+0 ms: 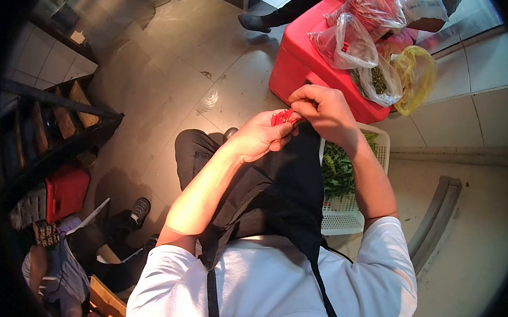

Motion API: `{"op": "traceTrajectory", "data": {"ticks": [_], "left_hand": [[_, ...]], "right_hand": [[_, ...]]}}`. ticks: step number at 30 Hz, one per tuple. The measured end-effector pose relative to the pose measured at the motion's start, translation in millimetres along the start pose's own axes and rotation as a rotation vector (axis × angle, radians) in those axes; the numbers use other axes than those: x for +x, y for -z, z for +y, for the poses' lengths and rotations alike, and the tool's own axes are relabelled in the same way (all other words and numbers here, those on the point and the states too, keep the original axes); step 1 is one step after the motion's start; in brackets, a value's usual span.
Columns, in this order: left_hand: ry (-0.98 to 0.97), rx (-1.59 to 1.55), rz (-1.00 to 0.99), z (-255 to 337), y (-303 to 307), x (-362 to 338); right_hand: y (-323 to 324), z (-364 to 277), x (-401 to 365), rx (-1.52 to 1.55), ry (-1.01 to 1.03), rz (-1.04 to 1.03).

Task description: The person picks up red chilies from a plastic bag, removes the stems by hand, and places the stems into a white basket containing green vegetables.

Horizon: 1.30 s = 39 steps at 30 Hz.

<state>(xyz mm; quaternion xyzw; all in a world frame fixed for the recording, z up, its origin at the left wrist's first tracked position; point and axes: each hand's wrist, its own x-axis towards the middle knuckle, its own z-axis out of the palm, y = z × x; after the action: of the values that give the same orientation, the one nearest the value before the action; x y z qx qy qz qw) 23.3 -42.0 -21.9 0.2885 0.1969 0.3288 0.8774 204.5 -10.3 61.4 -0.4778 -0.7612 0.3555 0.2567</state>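
Note:
Several small red pieces, which look like chili peppers (283, 117), lie in the fingers of my left hand (262, 135), above my dark apron. My left hand is closed around them. Touching their right end, my right hand (321, 111) has its thumb and fingers pinched together; whatever is between the fingertips is too small to make out. Below my right forearm stands a white perforated basket (342, 222) with green leaves (336, 170) in it.
Ahead to the right is a red box (297, 54) bearing plastic bags (352, 46), one yellow (413, 75). A person's shoe (253, 23) is beyond it. Black stairs (66, 131), a red container (67, 192) and another seated person (67, 272) are at left.

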Motion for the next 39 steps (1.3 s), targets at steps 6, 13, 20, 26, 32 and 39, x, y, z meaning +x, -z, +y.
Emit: {"op": "traceTrajectory", "data": {"ticks": [6, 13, 20, 26, 32, 39], "left_hand": [[-0.082, -0.224, 0.148, -0.4, -4.4, 2.2], [-0.324, -0.377, 0.303, -7.9, -5.3, 20.4], [-0.417, -0.302, 0.461, -14.3, 2.7, 16.0], [-0.383, 0.028, 0.502, -4.1, 14.9, -3.7], [-0.412, 0.406, 0.547, 7.5, 3.5, -6.8], [-0.408, 0.569, 0.607, 4.0, -8.4, -3.2]], "right_hand": [[-2.4, -3.7, 2.5, -0.165, 0.261, 0.575], [-64.8, 23.3, -11.0, -0.332, 0.564, 0.681], [-93.3, 17.4, -17.4, -0.357, 0.329, 0.601], [-70.9, -4.4, -11.6, 0.024, 0.087, 0.495], [-56.8, 4.1, 0.2, 0.041, 0.003, 0.221], [-57.7, 23.3, -2.5, 0.821, -0.299, 0.118]]}}
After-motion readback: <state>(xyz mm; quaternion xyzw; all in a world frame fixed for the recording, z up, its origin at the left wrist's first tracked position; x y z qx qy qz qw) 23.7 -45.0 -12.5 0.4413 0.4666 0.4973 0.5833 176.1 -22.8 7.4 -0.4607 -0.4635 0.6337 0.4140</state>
